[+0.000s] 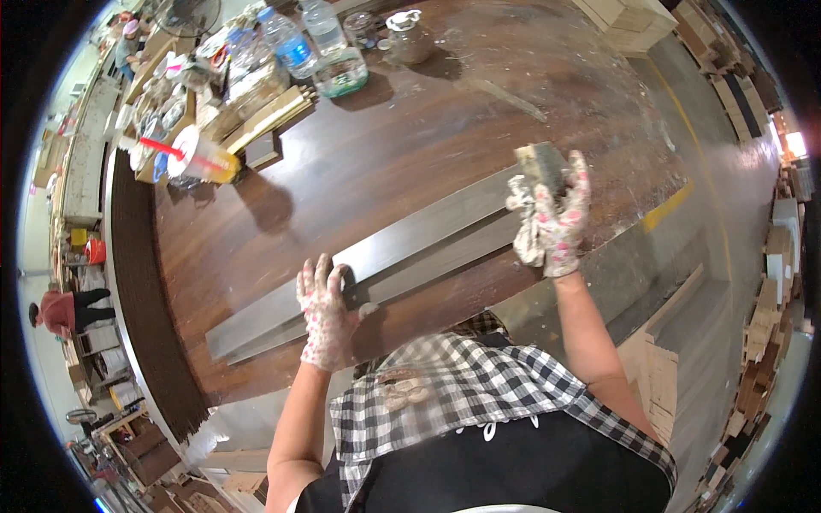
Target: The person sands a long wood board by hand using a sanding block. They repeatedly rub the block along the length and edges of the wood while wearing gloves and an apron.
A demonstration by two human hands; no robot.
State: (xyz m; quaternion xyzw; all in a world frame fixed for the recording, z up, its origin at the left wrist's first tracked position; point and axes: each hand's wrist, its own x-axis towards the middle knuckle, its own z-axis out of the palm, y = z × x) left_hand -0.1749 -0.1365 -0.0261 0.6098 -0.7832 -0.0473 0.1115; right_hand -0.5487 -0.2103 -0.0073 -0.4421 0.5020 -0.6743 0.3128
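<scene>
Two long grey planks lie side by side and slanting on a brown tabletop. My left hand, in a white glove with a pink pattern, rests at the near side of the planks, left of their middle. Its fingers are spread and reach onto the surface. Over the right end of the planks, my right hand, in the same kind of glove, grips a dark grey block with a pale end. A crumpled, stained white rag hangs by the palm of that hand.
Bottles, jars and a drink cup with a red straw crowd the table's far left. Stacked boards stand beyond the far right. Dark strips line the left edge. A person is at the left.
</scene>
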